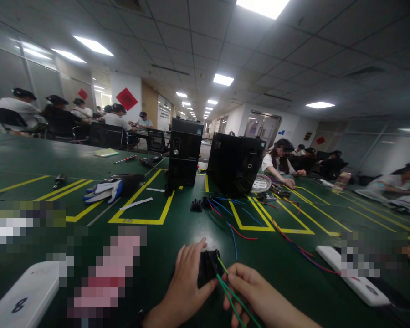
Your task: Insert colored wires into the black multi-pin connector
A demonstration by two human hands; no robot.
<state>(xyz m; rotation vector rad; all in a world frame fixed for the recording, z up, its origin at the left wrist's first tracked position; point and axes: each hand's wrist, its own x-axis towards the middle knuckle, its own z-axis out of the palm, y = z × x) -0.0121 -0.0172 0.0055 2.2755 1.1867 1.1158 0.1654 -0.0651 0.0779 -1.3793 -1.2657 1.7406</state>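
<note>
Green wires point(221, 282) trail toward the camera from a small black block point(208, 269) low in the middle of the green tabletop point(164, 241). Clock positions are taken from that block. It is dark, boxy and matt, partly covered by the left hand point(187, 278), whose fingers and thumb grip it from 9 o'clock. At 4 o'clock the right hand point(248, 282) pinches the wires between thumb and forefinger; one yellower strand meets the block's edge, though whether it is seated I cannot tell. Dark connectors point(197, 205) with blue and red leads lie at 12.

A white case point(30, 291) at 8 to 9 o'clock bears a black "8"; the mark on another white unit point(355, 278) at 3 is unclear. Two black computer towers, the slimmer tower point(184, 155) toward 11 and the broader tower point(235, 164) toward 1, carry small badges too blurred to read.
</note>
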